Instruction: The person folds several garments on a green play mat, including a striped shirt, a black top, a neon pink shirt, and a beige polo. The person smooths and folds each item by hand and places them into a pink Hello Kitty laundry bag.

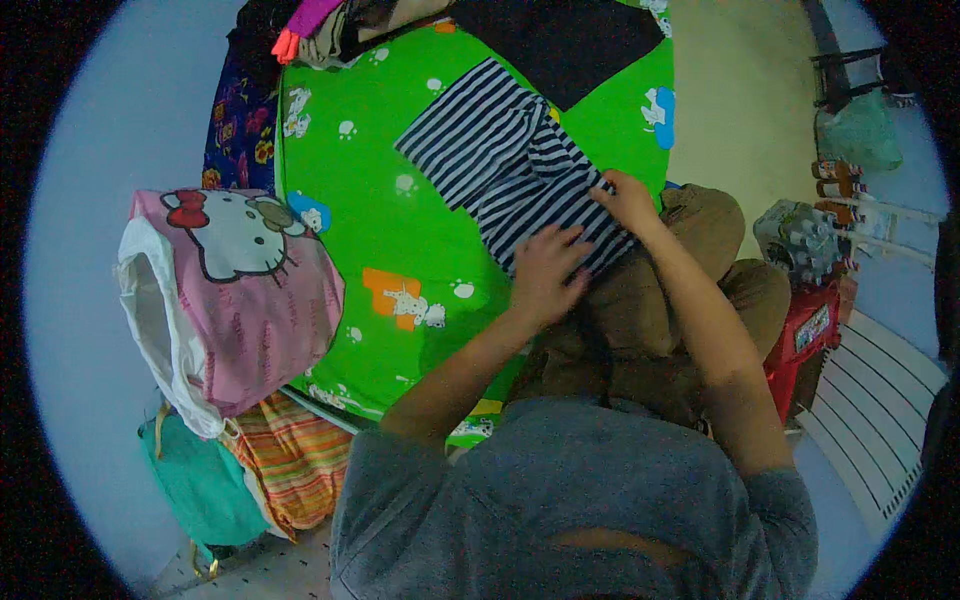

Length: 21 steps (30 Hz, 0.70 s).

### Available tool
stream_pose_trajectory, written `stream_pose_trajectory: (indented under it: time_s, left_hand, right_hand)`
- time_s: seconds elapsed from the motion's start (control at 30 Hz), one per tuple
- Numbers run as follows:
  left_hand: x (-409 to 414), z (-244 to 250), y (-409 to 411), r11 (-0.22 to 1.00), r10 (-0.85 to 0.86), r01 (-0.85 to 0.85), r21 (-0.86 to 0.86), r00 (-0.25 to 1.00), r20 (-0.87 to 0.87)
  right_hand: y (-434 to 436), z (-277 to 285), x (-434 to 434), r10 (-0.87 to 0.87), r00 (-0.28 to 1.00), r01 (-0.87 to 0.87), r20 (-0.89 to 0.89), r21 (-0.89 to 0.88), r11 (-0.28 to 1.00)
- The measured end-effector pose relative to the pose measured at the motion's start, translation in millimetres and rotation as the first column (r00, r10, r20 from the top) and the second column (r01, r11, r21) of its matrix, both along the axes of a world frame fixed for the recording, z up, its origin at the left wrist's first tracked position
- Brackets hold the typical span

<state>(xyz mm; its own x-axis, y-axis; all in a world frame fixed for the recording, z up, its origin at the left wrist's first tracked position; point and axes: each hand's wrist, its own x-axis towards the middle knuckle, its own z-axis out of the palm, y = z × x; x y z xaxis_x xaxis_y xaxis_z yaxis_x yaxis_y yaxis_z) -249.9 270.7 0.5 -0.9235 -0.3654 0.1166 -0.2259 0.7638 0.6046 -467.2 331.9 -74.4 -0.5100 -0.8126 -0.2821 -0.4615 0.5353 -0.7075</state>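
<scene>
A black-and-white striped knit garment (480, 135) lies partly folded on the green printed mattress (405, 225), its near end at my lap. Its far half is fairly flat, while the middle is creased and bunched. My left hand (551, 274), slightly blurred, is over the near end of the cloth with its fingers apart. Whether its fingertips press on the fabric is hard to tell. At the garment's right edge, my right hand (630, 204) pinches the striped cloth between thumb and fingers.
Beyond the garment lies a flat black cloth (562, 45), with a pile of clothes (330, 37) at the far left. A pink cushion or bag with a cartoon cat (262, 315) stands left. Below it are an orange striped cloth (300, 457) and a teal bag (199, 480). A red container (802, 337) stands right.
</scene>
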Motion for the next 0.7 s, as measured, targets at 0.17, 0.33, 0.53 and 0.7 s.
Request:
stream_pose_trajectory:
  time_s: [0.17, 0.33, 0.53, 0.7]
  left_hand:
    - [-8, -29, 14, 0.992, 0.034, -0.006, -0.127, 0.974, 0.226]
    - [-1, -48, -21, 0.938, 0.065, -0.093, 0.334, 0.993, 0.094]
    - [2, 21, -114, 0.117, -0.086, -0.159, 0.98, 0.982, 0.169]
    - [-5, 42, -98, 0.186, -0.316, -0.27, 0.945, 0.894, 0.318]
  right_hand:
    - [8, -1, -13, -0.116, 0.991, 0.125, 0.065, -0.143, 0.982]
    - [41, 34, -45, -0.092, 0.983, 0.124, 0.159, -0.206, 0.971]
    - [44, 121, -30, 0.355, 0.933, -0.359, -0.06, -0.236, 0.903]
    - [16, 138, 1, 0.429, 0.903, -0.393, 0.001, -0.399, 0.829]
